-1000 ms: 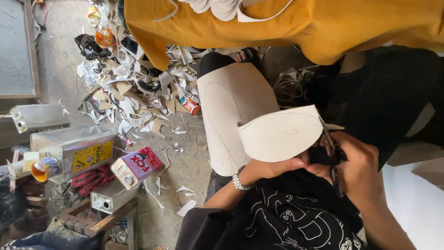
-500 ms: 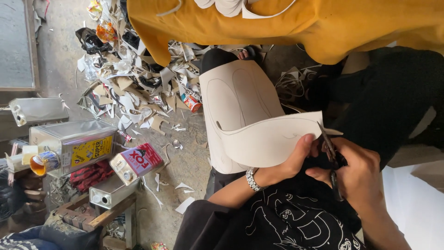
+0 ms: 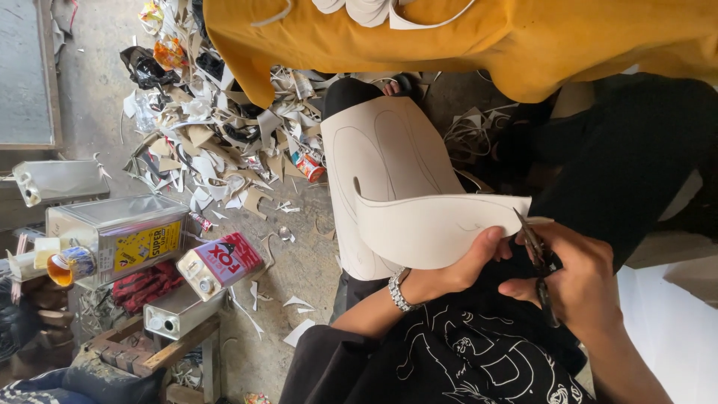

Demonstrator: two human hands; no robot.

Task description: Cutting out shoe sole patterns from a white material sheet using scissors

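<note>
Currently cutting the cream sheet [image 3: 419, 217], which lies folded over my lap with its upper half draped on my knee, and drawn outlines show on that upper half. My left hand [image 3: 449, 273] is clamped on the sheet's lower fold, thumb on top near the cut edge. My right hand [image 3: 580, 280] is closed round the scissors [image 3: 537, 258], whose blades sit at the sheet's right edge; I cannot tell how far they are parted. Judgement: the cut will go cleanest if the left hand keeps the fold taut and turns the sheet into the blades rather than the scissors chasing the line. Thumb sits near the blades, so short bites seem wise. Offcuts [image 3: 217, 150] litter the floor beside metal tins [image 3: 120, 236].
</note>
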